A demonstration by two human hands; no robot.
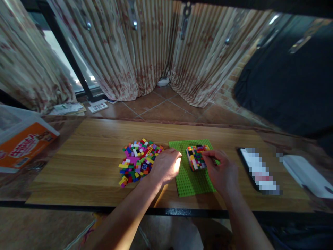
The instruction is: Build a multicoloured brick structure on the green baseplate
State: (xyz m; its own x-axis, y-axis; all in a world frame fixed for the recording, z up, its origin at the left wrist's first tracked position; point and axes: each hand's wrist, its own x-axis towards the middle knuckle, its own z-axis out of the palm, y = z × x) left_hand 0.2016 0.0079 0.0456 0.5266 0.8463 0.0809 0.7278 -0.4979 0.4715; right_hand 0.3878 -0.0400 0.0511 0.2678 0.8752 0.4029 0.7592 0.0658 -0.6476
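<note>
A block-built piece in many colours (197,160) stands on a green studded baseplate (186,185). My right hand (222,172) is over its right side, thumb and forefinger pinched at the top of the build; whatever is between the fingertips is too small to make out. Curled closed, my left hand (166,166) hovers between the baseplate's left edge and a pile of loose toy bricks (136,161). Its fingertips point toward the build without touching it, and their contents are hidden. The forearm passes in front of the pile's lower right side.
The wooden table (85,156) carries everything. A phone (260,172) with a blurred screen lies right of the baseplate, and a white object (308,175) sits beyond it. At the far left is a plastic box with an orange label (28,146). Curtains (125,52) hang behind.
</note>
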